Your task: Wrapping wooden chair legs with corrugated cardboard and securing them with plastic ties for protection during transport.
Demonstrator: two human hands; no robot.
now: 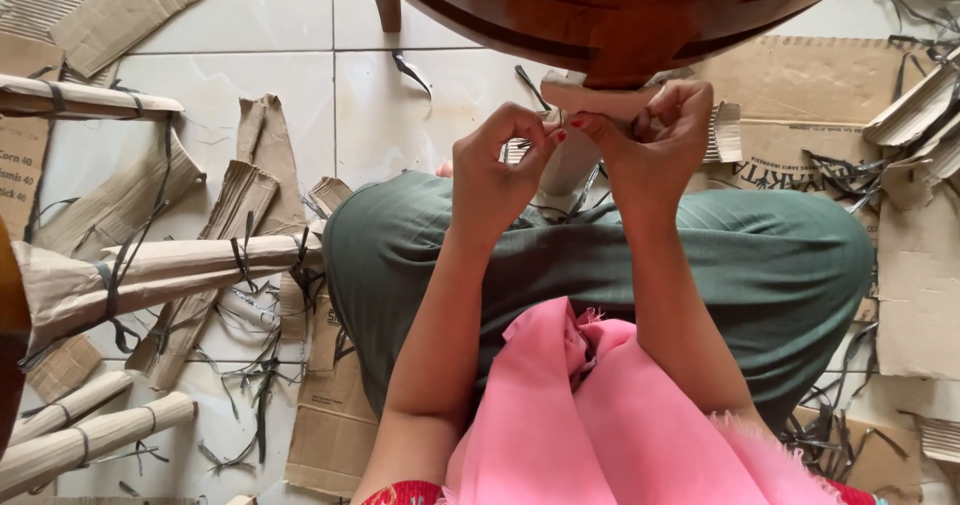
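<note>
Both grips pinch tight: the left hand (500, 160) and right hand (655, 130) meet fingertip to fingertip on the cardboard wrapping (590, 97) around a chair leg (570, 165), just under the wooden chair frame (620, 15), above her green-trousered lap. What exactly sits between the fingers is too small to tell. The risk, I'd say: such a small hold could slip and the wrap spring loose. Cut black straps (250, 385) and cardboard scraps (130, 5) litter the tiled floor (400, 115); wrapped legs (170, 265) lie to her left.
</note>
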